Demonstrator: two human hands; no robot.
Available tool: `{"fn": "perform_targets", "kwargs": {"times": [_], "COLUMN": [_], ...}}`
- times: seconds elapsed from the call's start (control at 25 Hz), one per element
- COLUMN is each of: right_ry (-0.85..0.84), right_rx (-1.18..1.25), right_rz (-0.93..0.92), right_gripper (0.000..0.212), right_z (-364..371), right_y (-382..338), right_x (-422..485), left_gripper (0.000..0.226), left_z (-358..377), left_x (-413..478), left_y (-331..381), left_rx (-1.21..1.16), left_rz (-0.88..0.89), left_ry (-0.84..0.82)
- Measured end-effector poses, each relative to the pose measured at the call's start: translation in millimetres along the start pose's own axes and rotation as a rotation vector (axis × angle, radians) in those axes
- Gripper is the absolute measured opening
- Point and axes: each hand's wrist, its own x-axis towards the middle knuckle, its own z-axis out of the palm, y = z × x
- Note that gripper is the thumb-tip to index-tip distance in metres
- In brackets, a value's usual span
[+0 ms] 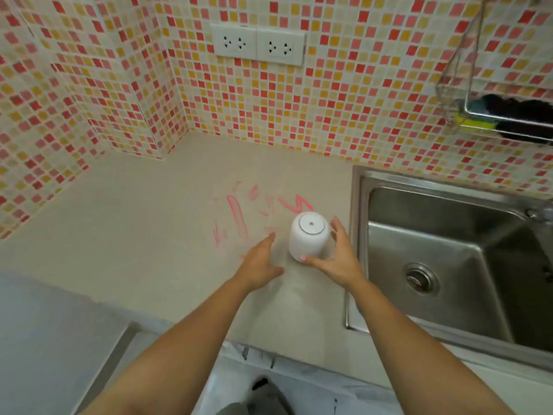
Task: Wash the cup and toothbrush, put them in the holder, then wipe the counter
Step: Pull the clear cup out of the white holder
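A white cup [308, 235] stands upside down on the beige counter [134, 229], just left of the sink. My right hand [335, 259] wraps around the cup's near and right side, thumb at its lower rim and fingers up along its right wall. My left hand [260, 262] lies flat on the counter just left of the cup, fingers straight and not touching it. Pink smears [239, 214] mark the counter behind and left of the cup. No toothbrush or holder is in view.
A steel sink [449, 235] with a drain [420, 278] lies to the right. A wire rack [508, 112] with a dark cloth and a yellow sponge hangs on the tiled wall at upper right. Two wall sockets [257, 44] sit above the counter.
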Motion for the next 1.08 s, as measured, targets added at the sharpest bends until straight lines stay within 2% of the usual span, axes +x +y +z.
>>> {"fn": "perform_targets", "kwargs": {"times": [0.12, 0.28, 0.4, 0.6, 0.84, 1.08], "right_ry": [0.042, 0.065, 0.089, 0.073, 0.02, 0.028], "right_rx": [0.041, 0.059, 0.059, 0.107, 0.239, 0.316], "right_rz": [-0.029, -0.056, -0.057, -0.035, 0.02, 0.107], "right_gripper": [0.12, 0.093, 0.086, 0.082, 0.08, 0.098], "right_z": [7.7, 13.6, 16.2, 13.7, -4.8, -7.1], "right_y": [-5.9, -2.0, -5.9, 0.9, 8.1, 15.7], "right_x": [11.8, 13.0, 15.2, 18.3, 28.2, 35.8], "left_gripper": [0.097, 0.089, 0.082, 0.087, 0.082, 0.089], "left_z": [6.2, 12.1, 12.9, 18.9, 19.1, 29.3], "left_x": [22.3, 37.0, 48.3, 51.2, 60.1, 64.1], "left_y": [-5.3, -3.8, -7.4, -4.6, 4.1, 12.9], "left_rx": [-0.013, -0.152, -0.201, -0.231, -0.163, -0.203], "left_rz": [0.054, 0.139, 0.134, 0.143, 0.172, 0.178], "left_ry": [-0.086, -0.129, -0.124, -0.104, -0.13, -0.124]}}
